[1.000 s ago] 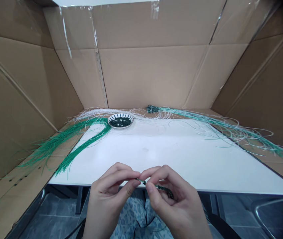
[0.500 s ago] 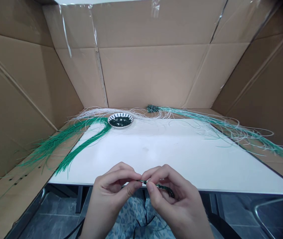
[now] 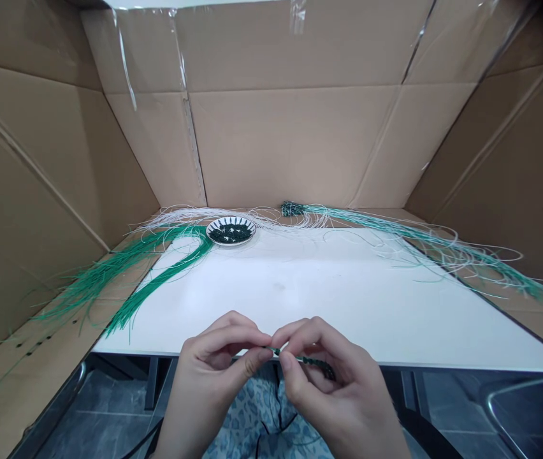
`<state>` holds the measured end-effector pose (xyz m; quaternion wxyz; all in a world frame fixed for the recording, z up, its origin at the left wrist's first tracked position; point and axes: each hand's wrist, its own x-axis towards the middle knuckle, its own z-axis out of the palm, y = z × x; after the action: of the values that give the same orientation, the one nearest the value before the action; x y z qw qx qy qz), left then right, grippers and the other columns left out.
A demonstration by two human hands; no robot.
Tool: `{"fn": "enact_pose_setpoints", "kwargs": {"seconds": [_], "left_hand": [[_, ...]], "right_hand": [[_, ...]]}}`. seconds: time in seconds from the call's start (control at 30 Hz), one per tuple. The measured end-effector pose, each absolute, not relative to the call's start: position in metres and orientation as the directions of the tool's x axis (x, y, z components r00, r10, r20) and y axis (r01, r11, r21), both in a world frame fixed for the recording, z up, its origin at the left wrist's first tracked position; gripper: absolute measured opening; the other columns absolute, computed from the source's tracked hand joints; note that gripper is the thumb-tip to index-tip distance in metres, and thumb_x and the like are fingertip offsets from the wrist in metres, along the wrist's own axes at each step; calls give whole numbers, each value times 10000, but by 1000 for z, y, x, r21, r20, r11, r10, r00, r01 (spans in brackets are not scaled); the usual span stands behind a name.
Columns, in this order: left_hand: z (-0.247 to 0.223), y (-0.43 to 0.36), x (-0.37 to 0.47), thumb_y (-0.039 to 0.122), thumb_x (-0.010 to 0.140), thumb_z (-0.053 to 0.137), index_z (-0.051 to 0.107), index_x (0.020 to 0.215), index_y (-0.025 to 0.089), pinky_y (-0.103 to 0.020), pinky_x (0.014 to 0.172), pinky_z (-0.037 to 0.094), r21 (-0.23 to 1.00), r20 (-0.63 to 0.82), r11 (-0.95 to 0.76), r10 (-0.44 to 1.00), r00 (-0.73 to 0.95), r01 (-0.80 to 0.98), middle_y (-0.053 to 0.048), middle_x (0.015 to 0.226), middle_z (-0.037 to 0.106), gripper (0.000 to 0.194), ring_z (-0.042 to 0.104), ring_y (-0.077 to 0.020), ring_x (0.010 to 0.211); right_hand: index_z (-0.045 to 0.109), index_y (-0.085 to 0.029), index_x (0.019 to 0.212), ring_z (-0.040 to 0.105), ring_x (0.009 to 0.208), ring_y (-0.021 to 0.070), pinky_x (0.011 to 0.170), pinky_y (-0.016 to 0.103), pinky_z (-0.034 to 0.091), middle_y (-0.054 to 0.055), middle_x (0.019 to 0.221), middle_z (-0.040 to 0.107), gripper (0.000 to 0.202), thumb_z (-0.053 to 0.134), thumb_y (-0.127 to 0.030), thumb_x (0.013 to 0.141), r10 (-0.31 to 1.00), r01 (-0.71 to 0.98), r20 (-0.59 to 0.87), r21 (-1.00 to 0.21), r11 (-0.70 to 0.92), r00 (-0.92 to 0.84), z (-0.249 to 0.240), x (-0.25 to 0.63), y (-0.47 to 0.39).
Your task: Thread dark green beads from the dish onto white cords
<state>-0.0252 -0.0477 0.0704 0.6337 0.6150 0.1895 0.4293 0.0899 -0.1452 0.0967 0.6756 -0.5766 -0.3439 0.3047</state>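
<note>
My left hand [image 3: 221, 370] pinches a thin green cord between thumb and forefinger, above the front edge of the white board. Close beside it, my right hand [image 3: 331, 376] is closed on the same piece, where dark green beads or knots [image 3: 317, 363] run back under the fingers. A small dark green bead shows between the two sets of fingertips. Farther back stands a striped white dish [image 3: 231, 231] holding many small dark green pieces. Green strands [image 3: 157, 287] fan out to its left.
White strands [image 3: 180, 215] lie behind the dish. A long green and white bundle with a dark beaded end [image 3: 293, 208] stretches to the right. Cardboard walls [image 3: 295, 146] enclose the back and sides of the white board [image 3: 276, 287].
Both hands keep nearly the same place and pinch. The right thumb has shifted slightly left, and the green bead between the fingertips shows a little differently.
</note>
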Motion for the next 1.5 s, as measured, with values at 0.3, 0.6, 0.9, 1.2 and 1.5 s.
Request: {"fn": "enact_pose_setpoints", "kwargs": {"seconds": [0.3,0.6,0.9,1.2,1.5], "left_hand": [[70,-45,-20,95,750,858,876,755,252,-169,647,537,941,261,-64,763,592,-332,-25,715,733,158,663,-129,701],[73,-56,-17,218,602,992,863,810,228,-112,651,548,903,-5,207,881,473,-376,18,677,757,245,693,-85,654],[84,-66,-17,133,550,1002,768,863,237,-121,621,570,848,76,125,933,352,-515,59,660,735,405,728,-98,629],[84,-70,-19,116,583,979,732,883,239,-120,626,585,865,96,90,936,340,-493,65,677,731,408,743,-102,651],[81,-64,-25,25,708,881,739,993,278,-146,663,624,890,258,-66,889,379,-452,55,841,709,406,779,-110,699]], "right_hand": [[655,-208,695,552,663,117,547,186,430,-4,772,671,126,753,-181,771,881,-97,99,-982,162,463,87,102,-143],[656,-220,748,644,811,179,670,237,510,24,833,703,248,770,-401,874,880,-223,146,-937,270,451,71,103,-136],[603,-231,683,604,670,154,522,222,390,28,800,719,196,771,-263,780,838,-146,137,-957,249,527,87,93,-145],[616,-219,631,569,602,107,476,171,348,-1,749,696,154,754,-190,692,801,-175,58,-964,200,596,101,85,-147],[611,-219,634,604,643,133,484,192,396,15,740,683,138,728,-180,698,822,-136,56,-978,160,567,103,89,-149]]}}
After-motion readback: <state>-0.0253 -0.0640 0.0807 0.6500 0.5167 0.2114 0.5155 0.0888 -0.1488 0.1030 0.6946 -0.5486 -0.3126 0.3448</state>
